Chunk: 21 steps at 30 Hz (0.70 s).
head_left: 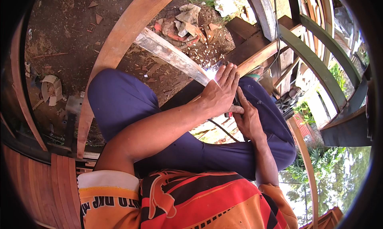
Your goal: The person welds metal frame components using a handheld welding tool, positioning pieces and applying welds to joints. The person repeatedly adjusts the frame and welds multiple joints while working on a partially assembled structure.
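Observation:
My left hand is held out flat with its fingers together and stretched, right beside a bright white arc. Sparks spray up and away from that glow, which sits at the near end of a scuffed grey-white metal bar. Close behind and to the right of it, my right hand is closed around a dark welding electrode holder, its index finger pointing forward. Most of the holder and its tip are hidden behind my left hand. A black cable runs away below the hands, over my bent leg.
A curved reddish-brown beam arches past my left knee. Dark curved ribs and a lengthwise beam stand to the right. Crumpled cloth and scraps lie on the dirt floor. Reddish planks lie at lower left.

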Available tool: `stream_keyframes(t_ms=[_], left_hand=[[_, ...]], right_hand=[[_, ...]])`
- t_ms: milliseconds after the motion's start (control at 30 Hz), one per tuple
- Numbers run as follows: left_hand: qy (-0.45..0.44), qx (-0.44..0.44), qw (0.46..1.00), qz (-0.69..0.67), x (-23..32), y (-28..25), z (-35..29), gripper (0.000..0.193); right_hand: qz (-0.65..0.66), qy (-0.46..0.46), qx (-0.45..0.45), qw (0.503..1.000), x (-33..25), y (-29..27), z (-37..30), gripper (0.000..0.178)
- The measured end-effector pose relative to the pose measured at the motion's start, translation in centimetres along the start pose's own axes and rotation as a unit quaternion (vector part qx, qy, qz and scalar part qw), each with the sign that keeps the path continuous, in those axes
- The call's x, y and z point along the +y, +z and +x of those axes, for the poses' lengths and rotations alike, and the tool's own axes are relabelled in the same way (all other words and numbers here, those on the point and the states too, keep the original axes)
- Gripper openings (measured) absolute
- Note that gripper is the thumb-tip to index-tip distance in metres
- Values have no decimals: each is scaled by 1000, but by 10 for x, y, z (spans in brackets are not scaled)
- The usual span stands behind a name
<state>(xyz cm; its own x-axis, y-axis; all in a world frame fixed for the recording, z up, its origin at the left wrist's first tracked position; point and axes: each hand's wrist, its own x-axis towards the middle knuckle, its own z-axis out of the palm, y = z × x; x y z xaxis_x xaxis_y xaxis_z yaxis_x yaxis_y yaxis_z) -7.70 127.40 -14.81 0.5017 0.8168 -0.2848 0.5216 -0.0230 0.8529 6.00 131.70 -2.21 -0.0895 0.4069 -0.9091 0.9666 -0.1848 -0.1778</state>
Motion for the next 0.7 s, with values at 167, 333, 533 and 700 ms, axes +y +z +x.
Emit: stream_keyframes(t_ms=[167, 333, 533, 700], left_hand=[[9, 5, 1000, -10, 0, 3, 0, 126], [65, 57, 996, -2, 9, 4, -4, 102], [60, 56, 996, -17, 18, 15, -9, 96], [54, 45, 997, -19, 17, 12, -11, 94]], right_hand=[[-7, -47, 30, 998, 6, 4, 0, 78], [-7, -2, 51, 999, 3, 7, -5, 73], [19, -10, 41, 999, 7, 6, -4, 73], [3, -18, 33, 999, 8, 7, -1, 70]])
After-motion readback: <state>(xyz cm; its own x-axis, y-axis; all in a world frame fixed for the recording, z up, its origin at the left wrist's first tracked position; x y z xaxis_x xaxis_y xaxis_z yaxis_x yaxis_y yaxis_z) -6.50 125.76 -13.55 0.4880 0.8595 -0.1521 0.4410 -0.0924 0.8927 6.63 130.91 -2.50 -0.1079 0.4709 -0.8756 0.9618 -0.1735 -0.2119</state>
